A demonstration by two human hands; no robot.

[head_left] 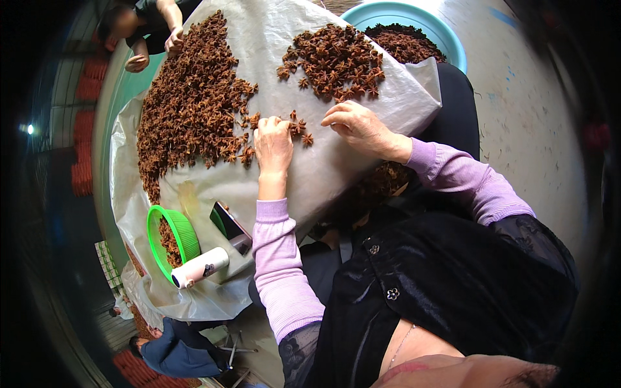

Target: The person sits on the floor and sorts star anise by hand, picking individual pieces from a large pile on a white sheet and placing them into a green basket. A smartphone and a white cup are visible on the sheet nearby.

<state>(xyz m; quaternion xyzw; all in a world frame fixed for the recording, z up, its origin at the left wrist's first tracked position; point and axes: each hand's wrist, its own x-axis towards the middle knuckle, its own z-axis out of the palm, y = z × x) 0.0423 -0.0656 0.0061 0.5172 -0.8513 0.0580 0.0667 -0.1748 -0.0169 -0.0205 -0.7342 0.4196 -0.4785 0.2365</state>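
Note:
Dried star anise lies on a pale plastic sheet [310, 179] in front of me. My left hand [273, 145] rests with bent fingertips among a few loose star anise pods [297, 126], at the edge of the large heap [194, 102]. Its fingertips are partly hidden, so a grip on a pod cannot be made out. To the right, my right hand [364, 130] hovers over the sheet with thumb and fingers apart and nothing visible between them. Just beyond it sits a smaller pile of whole star anise [339, 60].
A light-blue basin [456, 43] of star anise stands at the back right. On the near left are a green plastic basket [189, 235], a white bottle [206, 266] and a smartphone [228, 220]. One person [145, 29] works across the heap; another [179, 347] sits lower left.

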